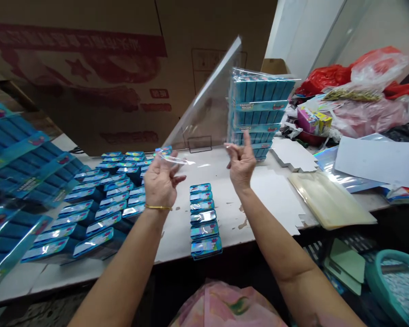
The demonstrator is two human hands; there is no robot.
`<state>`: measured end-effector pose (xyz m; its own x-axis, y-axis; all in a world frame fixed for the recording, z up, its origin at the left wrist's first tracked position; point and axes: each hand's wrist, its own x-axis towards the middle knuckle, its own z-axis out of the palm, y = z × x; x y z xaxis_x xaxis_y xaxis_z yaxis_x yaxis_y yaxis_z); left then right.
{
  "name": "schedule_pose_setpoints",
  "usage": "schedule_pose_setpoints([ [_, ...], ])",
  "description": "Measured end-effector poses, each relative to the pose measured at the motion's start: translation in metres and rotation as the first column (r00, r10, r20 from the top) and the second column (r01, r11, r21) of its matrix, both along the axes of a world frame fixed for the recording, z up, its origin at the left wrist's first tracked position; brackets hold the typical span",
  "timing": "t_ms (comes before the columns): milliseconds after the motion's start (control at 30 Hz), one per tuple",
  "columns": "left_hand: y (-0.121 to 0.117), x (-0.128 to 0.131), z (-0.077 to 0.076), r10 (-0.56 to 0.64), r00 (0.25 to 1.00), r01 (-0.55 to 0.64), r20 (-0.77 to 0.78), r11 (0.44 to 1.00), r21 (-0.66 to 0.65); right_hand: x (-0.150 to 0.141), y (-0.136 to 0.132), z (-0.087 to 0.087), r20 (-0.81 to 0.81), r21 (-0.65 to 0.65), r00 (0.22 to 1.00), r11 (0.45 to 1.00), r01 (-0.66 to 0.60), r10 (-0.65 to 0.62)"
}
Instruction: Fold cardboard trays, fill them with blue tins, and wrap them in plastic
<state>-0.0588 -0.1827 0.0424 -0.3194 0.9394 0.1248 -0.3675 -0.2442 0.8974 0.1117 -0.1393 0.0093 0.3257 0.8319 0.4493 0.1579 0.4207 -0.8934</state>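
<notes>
My left hand (162, 184), with a thin yellow bangle on the wrist, is closed on the lower left end of a clear plastic bag (204, 113). The bag stands up slantwise before me, its bright folded edge rising to the right. At the bag's lower right side is my right hand (241, 165), index finger raised and the others loosely bent; whether it touches the film I cannot tell. Below and between the hands, a row of small blue boxes (203, 217) lies on the white table (177, 231). Many similar blue boxes (112, 204) stand in rows left of my left hand.
Film-wrapped stacks of blue boxes stand behind my right hand (262, 109) and at the far left (27, 159). A large cardboard box (122, 81) fills the back. On the right lie white card sheets (293, 154), a pile of clear bags (330, 200) and red plastic bags (330, 79). A teal basket (378, 272) stands below.
</notes>
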Motion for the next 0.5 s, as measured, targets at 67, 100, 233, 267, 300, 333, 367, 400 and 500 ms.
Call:
schedule_pose_setpoints([
  [67,0.018,-0.004,-0.031,-0.010,0.997,0.026,0.078,0.976,-0.215,-0.010,0.018,-0.027,-0.162,-0.162,0.986,0.985,-0.063,0.036],
  [100,0.030,-0.006,-0.049,-0.016,0.994,0.051,0.107,0.945,-0.325,-0.015,0.027,-0.042,-0.233,-0.269,0.972,0.958,-0.099,0.035],
  [233,0.071,-0.014,-0.109,0.049,0.995,-0.010,0.081,0.903,-0.428,-0.027,0.052,-0.092,-0.397,-0.528,0.917,0.813,-0.246,0.019],
  [267,0.076,-0.015,-0.121,0.052,0.998,-0.030,0.039,0.903,-0.429,-0.027,0.054,-0.100,-0.408,-0.538,0.913,0.800,-0.265,0.028],
  [300,0.079,-0.015,-0.131,0.054,0.998,-0.053,-0.009,0.899,-0.434,-0.027,0.054,-0.108,-0.409,-0.541,0.912,0.795,-0.275,0.037],
  [333,0.079,-0.015,-0.140,0.056,0.997,-0.076,-0.059,0.894,-0.441,-0.026,0.052,-0.114,-0.404,-0.546,0.914,0.790,-0.277,0.042],
  [367,0.077,-0.015,-0.149,0.055,0.993,-0.097,-0.107,0.889,-0.448,-0.025,0.048,-0.121,-0.399,-0.554,0.916,0.784,-0.281,0.046],
  [400,0.072,-0.014,-0.158,0.049,0.987,-0.114,-0.152,0.885,-0.451,-0.023,0.042,-0.127,-0.388,-0.561,0.920,0.778,-0.281,0.052],
  [500,0.053,-0.011,-0.182,0.019,0.963,-0.138,-0.269,0.892,-0.431,-0.022,0.020,-0.147,-0.199,-0.526,0.974,0.827,-0.196,0.104],
])
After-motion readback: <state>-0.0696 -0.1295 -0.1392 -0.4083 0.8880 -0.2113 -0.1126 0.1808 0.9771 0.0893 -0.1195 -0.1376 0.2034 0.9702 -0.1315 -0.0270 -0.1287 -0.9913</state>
